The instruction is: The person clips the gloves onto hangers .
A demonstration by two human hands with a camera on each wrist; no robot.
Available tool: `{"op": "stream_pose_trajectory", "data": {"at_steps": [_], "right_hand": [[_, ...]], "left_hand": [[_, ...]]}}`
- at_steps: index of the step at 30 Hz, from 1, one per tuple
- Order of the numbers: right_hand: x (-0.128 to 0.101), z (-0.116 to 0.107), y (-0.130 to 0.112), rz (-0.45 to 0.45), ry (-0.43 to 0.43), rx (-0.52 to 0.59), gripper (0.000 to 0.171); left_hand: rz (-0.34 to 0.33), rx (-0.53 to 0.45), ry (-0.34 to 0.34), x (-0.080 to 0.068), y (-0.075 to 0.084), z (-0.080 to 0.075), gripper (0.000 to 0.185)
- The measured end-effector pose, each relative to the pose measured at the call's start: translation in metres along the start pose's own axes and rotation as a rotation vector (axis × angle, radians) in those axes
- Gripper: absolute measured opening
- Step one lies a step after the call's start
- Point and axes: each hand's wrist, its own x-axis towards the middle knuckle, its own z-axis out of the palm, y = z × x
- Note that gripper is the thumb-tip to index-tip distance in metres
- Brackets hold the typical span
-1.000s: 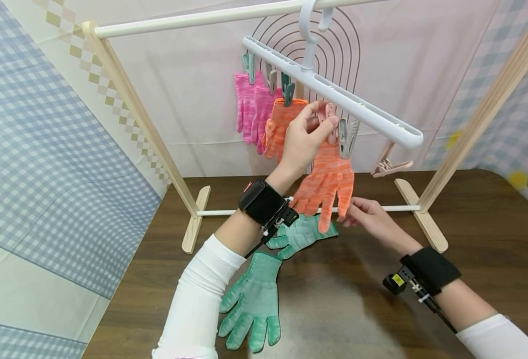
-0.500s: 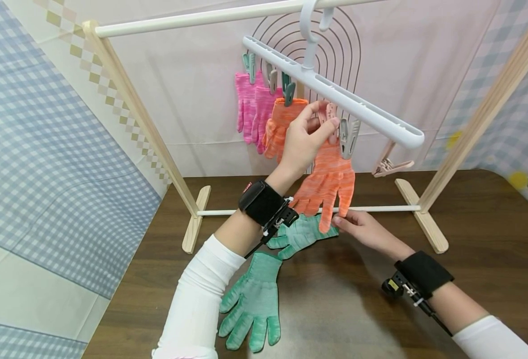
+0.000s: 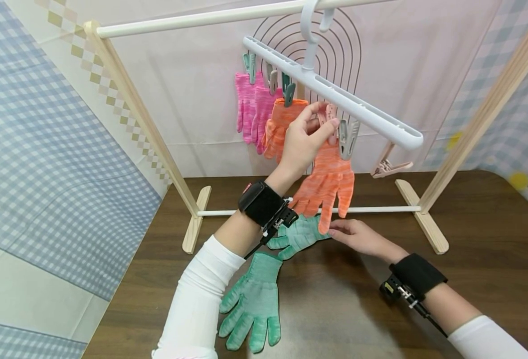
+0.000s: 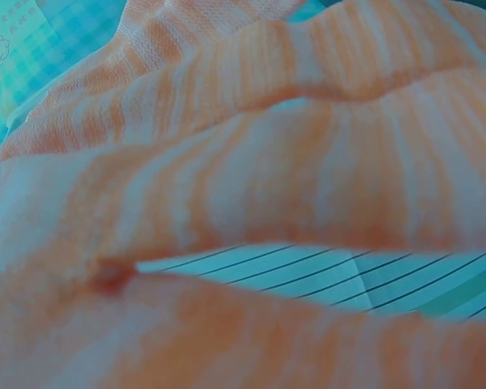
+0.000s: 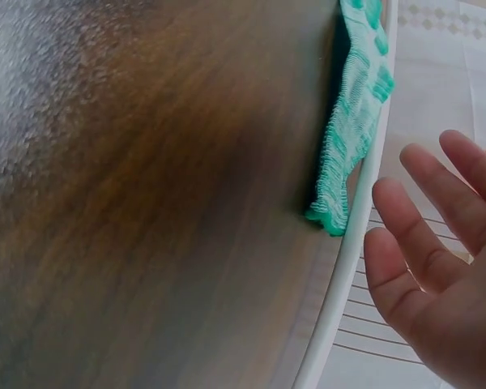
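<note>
On the dark wooden table (image 3: 470, 224), inside the wooden drying rack (image 3: 124, 94): right hand (image 3: 358, 237) has dropped from the hanging orange knit glove (image 3: 328, 179) toward the upper green knit glove (image 3: 301, 234), fingers straight, holding nothing. Left hand (image 3: 304, 137) still pinches the pink clip (image 3: 328, 117) on the white peg hanger (image 3: 335, 94). Second green glove (image 3: 252, 301) lies nearer. Orange fingertips dangle just above the reach.

Left hand (image 3: 300, 142) pinches pink clip (image 3: 328, 115) above orange glove (image 3: 328, 182); right hand (image 3: 358, 238) open, near green glove (image 3: 300, 235).

Dark wood table (image 3: 470, 239): 2 green gloves (image 3: 251, 299), drying rack (image 3: 192, 219).
</note>
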Motion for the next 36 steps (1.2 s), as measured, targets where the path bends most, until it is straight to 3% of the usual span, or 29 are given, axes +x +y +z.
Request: {"op": "stream_pose_trajectory", "data": {"at_steps": [16, 23, 36], "right_hand": [[0.001, 0.007, 0.000, 0.042, -0.085, -0.075, 0.037], [-0.001, 0.010, 0.005, 0.014, -0.131, -0.117, 0.039], [-0.012, 0.006, 0.011, -0.014, -0.123, -0.108, 0.040]], "left_hand": [[-0.008, -0.008, 0.001, 0.000, 0.000, 0.000, 0.040], [-0.001, -0.001, -0.003, 0.001, 0.000, 0.000, 0.040], [-0.003, 0.006, 0.000, 0.001, 0.000, 0.000, 0.040]]}}
